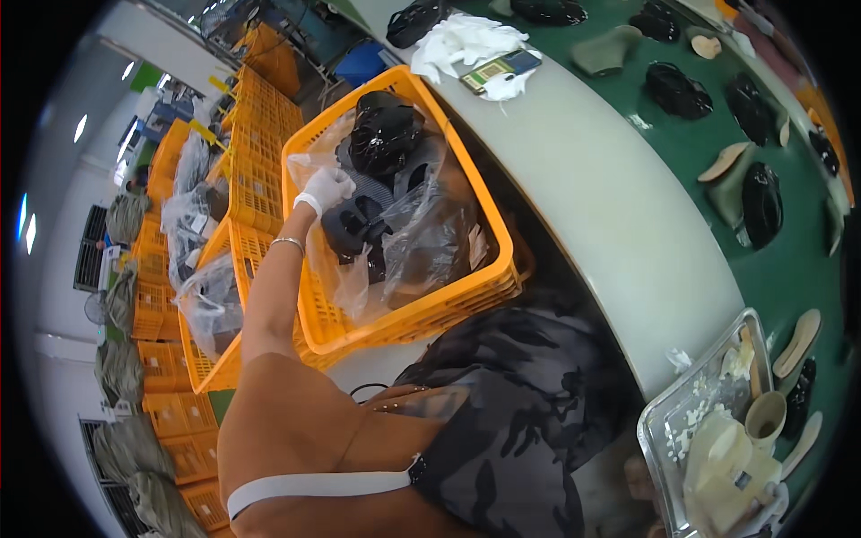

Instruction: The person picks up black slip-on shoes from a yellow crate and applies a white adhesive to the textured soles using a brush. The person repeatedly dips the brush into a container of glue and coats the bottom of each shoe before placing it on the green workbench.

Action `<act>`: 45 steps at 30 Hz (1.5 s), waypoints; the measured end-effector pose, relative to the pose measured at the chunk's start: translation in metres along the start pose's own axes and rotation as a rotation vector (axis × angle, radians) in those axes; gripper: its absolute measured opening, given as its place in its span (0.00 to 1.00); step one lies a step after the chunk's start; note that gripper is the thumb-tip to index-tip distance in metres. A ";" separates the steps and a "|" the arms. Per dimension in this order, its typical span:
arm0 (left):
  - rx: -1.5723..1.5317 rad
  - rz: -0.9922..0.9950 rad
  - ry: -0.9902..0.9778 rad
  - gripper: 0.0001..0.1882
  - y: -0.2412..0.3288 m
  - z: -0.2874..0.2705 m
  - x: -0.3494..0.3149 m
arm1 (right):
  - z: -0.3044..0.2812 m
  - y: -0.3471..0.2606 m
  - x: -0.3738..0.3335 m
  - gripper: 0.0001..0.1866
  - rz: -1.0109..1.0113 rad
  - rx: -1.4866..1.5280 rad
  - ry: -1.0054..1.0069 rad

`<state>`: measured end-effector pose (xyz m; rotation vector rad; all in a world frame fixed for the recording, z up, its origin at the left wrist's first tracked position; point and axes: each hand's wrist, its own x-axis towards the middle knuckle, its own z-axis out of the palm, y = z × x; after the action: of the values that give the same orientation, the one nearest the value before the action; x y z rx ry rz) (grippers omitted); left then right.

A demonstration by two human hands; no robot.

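My left hand, in a white glove, reaches into an orange plastic crate at its left side. Its fingers are curled closed at the edge of a clear plastic bag lining the crate. Right beside the hand, black shoe pieces lie in the bag. A shiny black shoe upper rests on top at the far end. My right hand cannot be made out.
More orange crates are stacked at the left. To the right, a pale ledge borders a green belt bearing black shoe uppers and insoles. A phone lies on white cloth. A metal tray stands near right.
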<state>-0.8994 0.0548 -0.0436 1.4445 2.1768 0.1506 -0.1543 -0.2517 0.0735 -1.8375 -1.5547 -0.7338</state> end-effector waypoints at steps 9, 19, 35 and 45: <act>0.134 -0.068 0.563 0.21 -0.040 0.060 -0.025 | 0.006 -0.025 0.009 0.14 -0.005 -0.077 -0.017; 0.297 0.013 0.331 0.25 -0.052 0.121 -0.025 | 0.001 -0.027 0.005 0.14 -0.009 -0.134 -0.021; -0.402 0.212 0.945 0.14 0.018 0.111 -0.063 | -0.009 -0.016 -0.005 0.13 0.047 -0.030 -0.003; -1.111 1.088 0.293 0.20 0.259 0.051 -0.197 | -0.015 0.068 -0.063 0.14 0.680 0.450 -0.107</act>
<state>-0.6027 -0.0189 0.0775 1.6614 0.8180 1.6785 -0.0968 -0.3121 0.0298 -1.8864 -0.9354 0.0287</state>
